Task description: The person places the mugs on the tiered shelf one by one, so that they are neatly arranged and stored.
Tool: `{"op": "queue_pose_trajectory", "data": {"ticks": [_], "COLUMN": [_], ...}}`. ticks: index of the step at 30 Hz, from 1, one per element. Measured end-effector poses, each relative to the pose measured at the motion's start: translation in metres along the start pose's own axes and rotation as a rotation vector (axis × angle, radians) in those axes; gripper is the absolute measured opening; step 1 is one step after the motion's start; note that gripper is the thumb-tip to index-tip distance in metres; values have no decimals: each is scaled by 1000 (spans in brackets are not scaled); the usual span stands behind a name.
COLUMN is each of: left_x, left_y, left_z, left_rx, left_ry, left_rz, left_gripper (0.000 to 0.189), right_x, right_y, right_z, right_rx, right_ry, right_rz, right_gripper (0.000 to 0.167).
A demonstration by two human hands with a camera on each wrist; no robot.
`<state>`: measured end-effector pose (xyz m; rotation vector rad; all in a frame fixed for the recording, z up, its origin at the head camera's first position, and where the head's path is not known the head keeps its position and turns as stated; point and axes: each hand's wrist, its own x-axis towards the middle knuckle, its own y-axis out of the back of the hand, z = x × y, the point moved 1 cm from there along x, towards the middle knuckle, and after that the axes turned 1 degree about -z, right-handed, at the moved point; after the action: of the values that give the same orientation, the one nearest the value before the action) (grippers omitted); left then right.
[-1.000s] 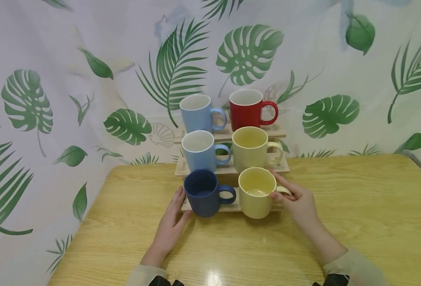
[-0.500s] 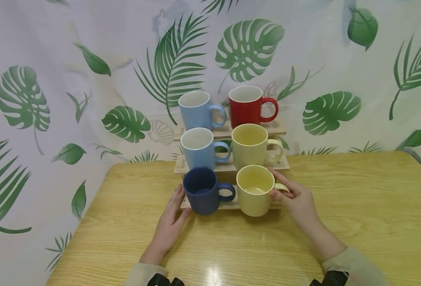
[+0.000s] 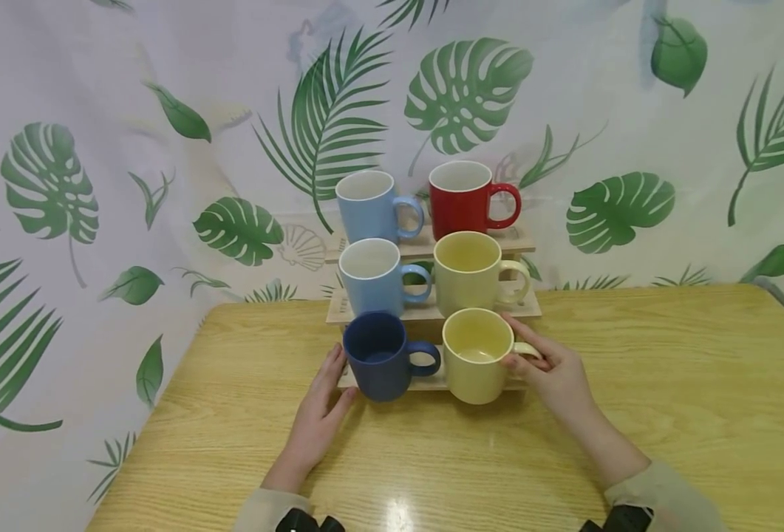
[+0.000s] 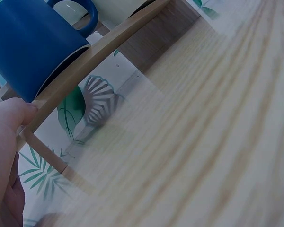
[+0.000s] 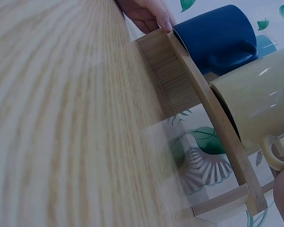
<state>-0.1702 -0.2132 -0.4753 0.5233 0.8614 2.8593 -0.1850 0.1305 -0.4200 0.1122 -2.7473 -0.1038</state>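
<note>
In the head view, a dark blue mug (image 3: 380,362) and a yellow mug (image 3: 476,362) stand side by side on the lowest shelf (image 3: 431,383) of a wooden tiered rack. My right hand (image 3: 554,373) pinches the yellow mug's handle, which points right; the right wrist view shows the handle (image 5: 274,158) at its edge. At the rack's left end is my left hand (image 3: 315,414), its fingers stretched along the side beside the blue mug. In the left wrist view its thumb (image 4: 23,111) touches the shelf's end, just below the blue mug (image 4: 35,47).
On the middle tier stand a light blue mug (image 3: 372,284) and another yellow mug (image 3: 466,277). The top tier bears a light blue mug (image 3: 367,208) and a red mug (image 3: 459,203). Behind the wooden table (image 3: 392,458) hangs a leaf-print cloth (image 3: 232,89).
The head view shifts slightly. Both hands and all the mugs keep their places on and beside the rack, with the right hand still at the front yellow mug's handle.
</note>
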Motion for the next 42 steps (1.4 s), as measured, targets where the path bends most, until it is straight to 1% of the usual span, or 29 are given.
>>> {"op": "queue_pose_trajectory", "data": {"ticks": [7,15,25,36,42], "left_x": [0,-1,-1,0,0], "left_y": [0,0,0,0,0], "left_z": [-1,-2,-2,-1,0], "left_rx": [11,3,13,7,9], "left_ry": [-18,-11,-22,-24,-29], "left_rz": [12,6,14,17,15], "left_gripper": [60,59,59,59,58], "right_x": [0,-1,-1,-1,-1], "right_y": [1,0,0,1,1], "right_z": [-1,-2,-2,0,1], "right_rx": [-32,-39,-3,-9,-12], "right_ry": [-9,-17,-23,-12,-21], "right_rz": [-10,-19,-31,-34,-29], "right_gripper": [50,50,51,52,52]}}
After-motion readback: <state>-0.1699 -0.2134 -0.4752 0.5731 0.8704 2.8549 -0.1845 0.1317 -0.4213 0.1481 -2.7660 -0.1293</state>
